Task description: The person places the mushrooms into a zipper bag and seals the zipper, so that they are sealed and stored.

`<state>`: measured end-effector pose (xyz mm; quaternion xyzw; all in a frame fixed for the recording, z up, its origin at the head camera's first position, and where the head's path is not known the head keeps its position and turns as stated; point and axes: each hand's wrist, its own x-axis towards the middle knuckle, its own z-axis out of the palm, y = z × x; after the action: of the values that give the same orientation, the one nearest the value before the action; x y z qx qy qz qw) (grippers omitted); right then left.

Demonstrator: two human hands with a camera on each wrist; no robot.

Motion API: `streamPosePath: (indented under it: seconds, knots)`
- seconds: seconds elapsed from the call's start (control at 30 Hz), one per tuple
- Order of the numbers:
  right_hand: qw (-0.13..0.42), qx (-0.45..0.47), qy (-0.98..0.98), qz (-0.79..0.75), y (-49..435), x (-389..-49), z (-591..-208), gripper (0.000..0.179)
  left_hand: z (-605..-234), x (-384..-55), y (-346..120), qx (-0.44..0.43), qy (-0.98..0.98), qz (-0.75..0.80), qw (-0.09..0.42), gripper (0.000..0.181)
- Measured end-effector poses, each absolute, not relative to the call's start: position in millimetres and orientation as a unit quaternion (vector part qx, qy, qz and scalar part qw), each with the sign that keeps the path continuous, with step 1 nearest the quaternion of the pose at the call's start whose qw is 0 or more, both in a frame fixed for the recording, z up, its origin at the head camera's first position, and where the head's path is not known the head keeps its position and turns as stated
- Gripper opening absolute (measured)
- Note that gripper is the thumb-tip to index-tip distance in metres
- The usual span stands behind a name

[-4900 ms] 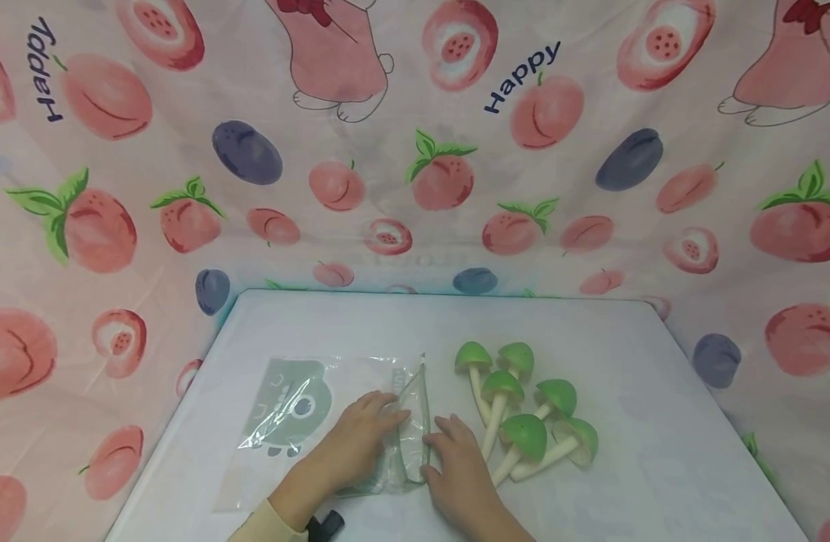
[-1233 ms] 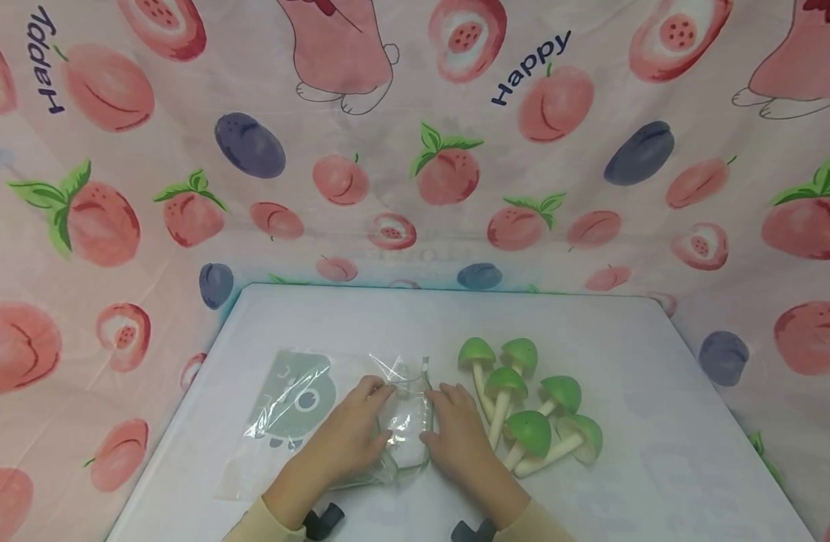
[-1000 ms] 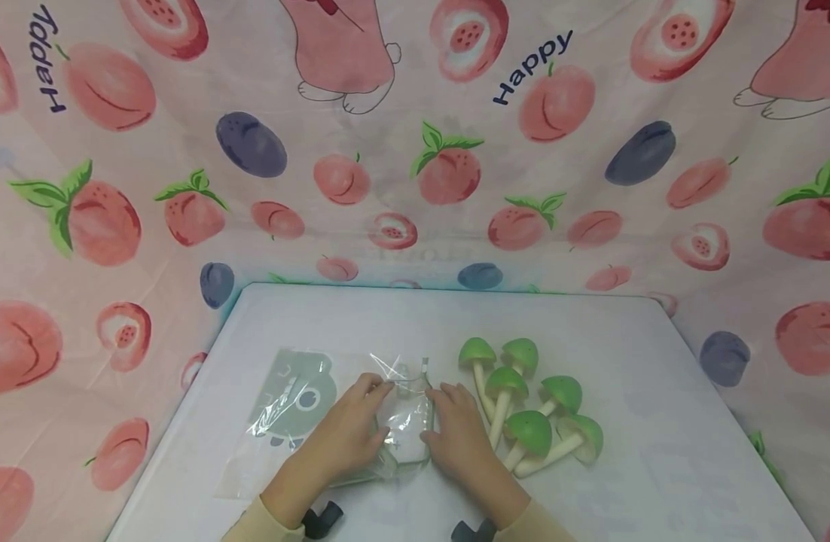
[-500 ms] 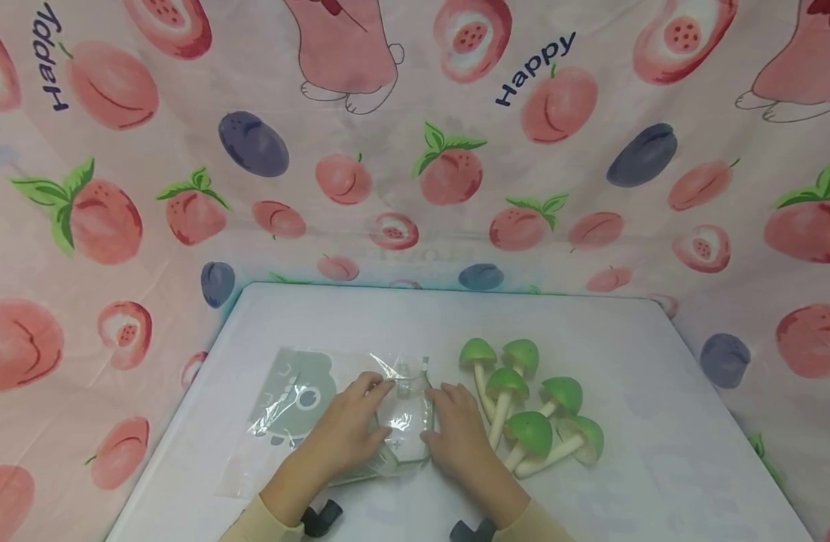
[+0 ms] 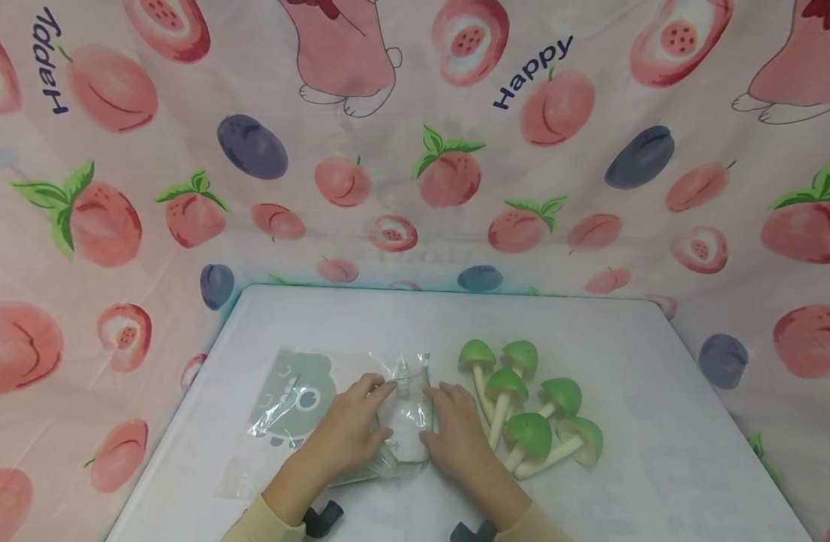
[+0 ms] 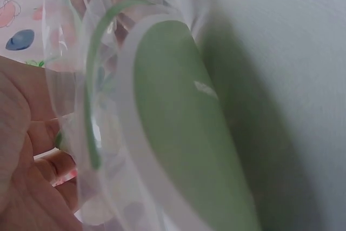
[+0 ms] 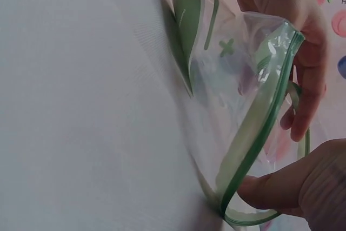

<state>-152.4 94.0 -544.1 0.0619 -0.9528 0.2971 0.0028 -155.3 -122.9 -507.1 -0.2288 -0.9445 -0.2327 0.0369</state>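
A clear zip bag (image 5: 408, 414) with a green edge and a printed green cartoon face lies on the white table. Its mouth is spread into a loop, which the right wrist view shows as a green-rimmed opening. My left hand (image 5: 354, 421) holds the left side of this mouth, its fingers bent beside the plastic in the left wrist view. On the other side, my right hand (image 5: 459, 436) holds the rim, and its thumb (image 7: 281, 185) lies against the green zip. Several toy mushrooms (image 5: 526, 435) with green caps and pale stems lie right of my right hand.
The white table (image 5: 632, 421) runs back to a hanging cloth (image 5: 388, 135) printed with pink fruit. The bag's printed part (image 5: 289, 399) lies flat to the left of my left hand. A black wrist mount (image 5: 323, 519) shows below each wrist.
Since the earliest frame the bag's mouth has spread from a narrow fold into a wider loop between my hands. Over the last second both hands have stayed almost still. The mushrooms lie unmoved.
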Motion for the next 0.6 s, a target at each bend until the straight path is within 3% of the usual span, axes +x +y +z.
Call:
streamPosePath:
  seconds: [0.6]
  knots:
    - [0.022,0.078,-0.94,0.332,104,-145,-528,0.066,-510,-157,-121,-0.23,-0.945,-0.23,0.042,0.071]
